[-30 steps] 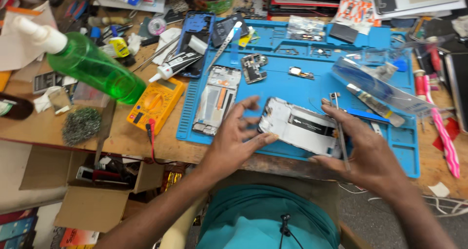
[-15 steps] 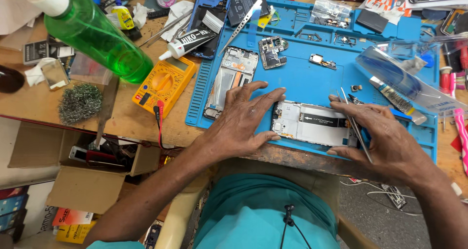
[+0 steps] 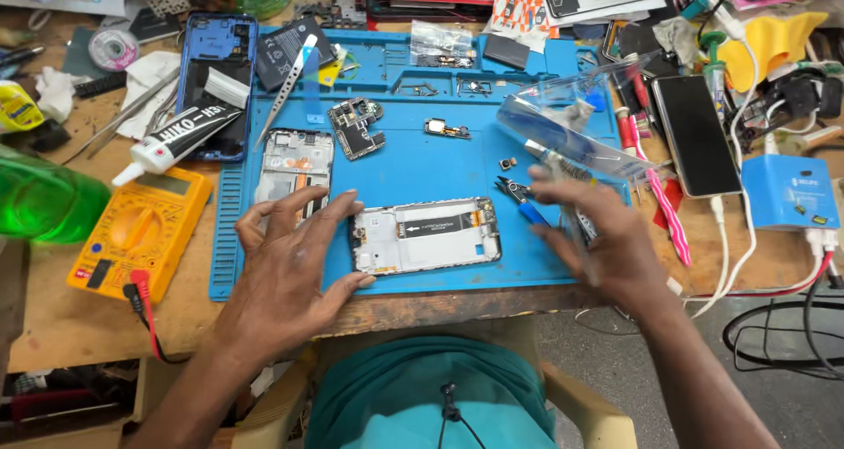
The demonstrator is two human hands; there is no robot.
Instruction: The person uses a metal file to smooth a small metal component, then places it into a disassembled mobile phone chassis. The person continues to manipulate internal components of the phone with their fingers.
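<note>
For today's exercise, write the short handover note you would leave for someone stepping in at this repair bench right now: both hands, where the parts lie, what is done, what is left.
Left hand: open, fingers spread, steadying the left end of the opened phone frame on the blue mat.
Right hand: blurred, to the right of the frame; whether it grips anything cannot be told.
Parts: circuit board and small connector piece lie loose on the mat; second frame to the left; cutters by the right hand.
Done: phone opened, board out.
Left: likely the work on the frame and refitting the parts.
</note>
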